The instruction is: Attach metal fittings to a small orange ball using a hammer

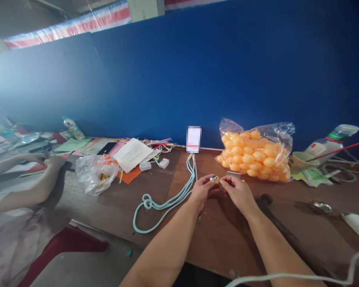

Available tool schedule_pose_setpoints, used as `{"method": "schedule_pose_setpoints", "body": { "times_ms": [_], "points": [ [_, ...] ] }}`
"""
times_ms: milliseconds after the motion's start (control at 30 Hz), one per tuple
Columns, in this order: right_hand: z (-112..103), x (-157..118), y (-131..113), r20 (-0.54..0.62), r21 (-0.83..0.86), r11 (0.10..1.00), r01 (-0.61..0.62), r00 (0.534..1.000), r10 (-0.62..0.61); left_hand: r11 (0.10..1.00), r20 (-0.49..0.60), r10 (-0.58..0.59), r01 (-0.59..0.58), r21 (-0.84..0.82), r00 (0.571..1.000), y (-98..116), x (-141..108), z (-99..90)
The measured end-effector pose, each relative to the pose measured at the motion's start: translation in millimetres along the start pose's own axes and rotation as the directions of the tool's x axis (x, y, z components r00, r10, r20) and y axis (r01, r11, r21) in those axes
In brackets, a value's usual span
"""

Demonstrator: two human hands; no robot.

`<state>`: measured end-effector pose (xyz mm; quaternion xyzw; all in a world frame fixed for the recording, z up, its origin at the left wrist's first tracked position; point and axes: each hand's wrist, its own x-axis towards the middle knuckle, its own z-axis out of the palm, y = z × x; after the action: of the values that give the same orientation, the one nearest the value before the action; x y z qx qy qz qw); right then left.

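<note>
My left hand (pixel 202 190) holds a small shiny silver and gold piece (pixel 214 179), its fingers closed around the side. From the right, the fingertips of my right hand (pixel 238 194) pinch at the same piece, and they hide part of it. Both hands are above the brown table (pixel 221 243). Behind them stands a clear plastic bag of orange balls (pixel 254 155). A small grey flat piece (pixel 233 174) lies just beyond my right hand. Left of my hands, a light blue cord (pixel 170 205) runs to a white badge (pixel 193 140) leaning on the blue partition.
A dark hammer-like tool (pixel 266 199) lies beside my right forearm. Farther right are a shiny silver object (pixel 321 206), a paper cup (pixel 303 161) and a tilted bottle (pixel 332 141). Leftward lie a crumpled plastic bag (pixel 92 175) and papers (pixel 134 153). A co-worker's hands (pixel 46 161) are at far left.
</note>
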<state>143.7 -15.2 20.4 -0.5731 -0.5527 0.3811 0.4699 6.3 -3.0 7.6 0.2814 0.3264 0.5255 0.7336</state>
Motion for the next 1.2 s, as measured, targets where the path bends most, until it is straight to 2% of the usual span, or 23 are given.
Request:
{"method": "schedule_pose_setpoints", "body": {
  "times_ms": [100, 200, 433, 633, 700, 833, 933, 1200],
  "points": [
    [1.0, -4.6, -7.2, -0.010, 0.023, 0.999, 0.035, 0.999, -0.034, 0.997, 0.004, -0.051, 0.051, -0.054, 0.999, 3.6, -1.7, 0.6],
    [3.0, -9.1, -11.8, 0.012, 0.130, 0.990, 0.050, 0.999, -0.052, 0.994, -0.014, -0.078, 0.077, -0.072, 0.997, 6.2, -2.1, 0.4],
    [7.4, -9.0, -8.1, -0.003, 0.302, 0.951, 0.057, 0.998, -0.059, 0.993, 0.013, -0.053, 0.054, -0.105, 0.999, 6.1, -1.8, -0.6],
    [7.5, -6.2, -4.0, -0.014, 0.405, 0.914, -0.027, 0.999, 0.036, 0.992, 0.018, -0.046, 0.047, -0.121, 0.999, 5.2, -1.8, -2.6],
    [6.3, -6.0, -4.9, -0.001, 0.479, 0.874, -0.077, 0.996, 0.088, 0.991, -0.001, -0.053, 0.052, -0.126, 0.999, 5.8, -1.9, -2.5],
    [3.1, -6.0, -7.6, 0.094, 0.609, 0.772, -0.181, 0.983, 0.157, 0.990, -0.024, -0.074, 0.070, -0.124, 0.997, 8.3, -3.4, -0.4],
    [2.8, -6.4, -8.1, 0.129, 0.621, 0.756, -0.205, 0.979, 0.160, 0.990, -0.021, -0.083, 0.080, -0.118, 0.996, 9.8, -4.9, 1.6],
    [6.6, -8.5, -6.7, 0.122, 0.501, 0.852, -0.152, 0.987, 0.105, 0.992, -0.005, -0.040, 0.039, -0.117, 0.999, 8.4, -5.2, 2.4]
  ]
}}
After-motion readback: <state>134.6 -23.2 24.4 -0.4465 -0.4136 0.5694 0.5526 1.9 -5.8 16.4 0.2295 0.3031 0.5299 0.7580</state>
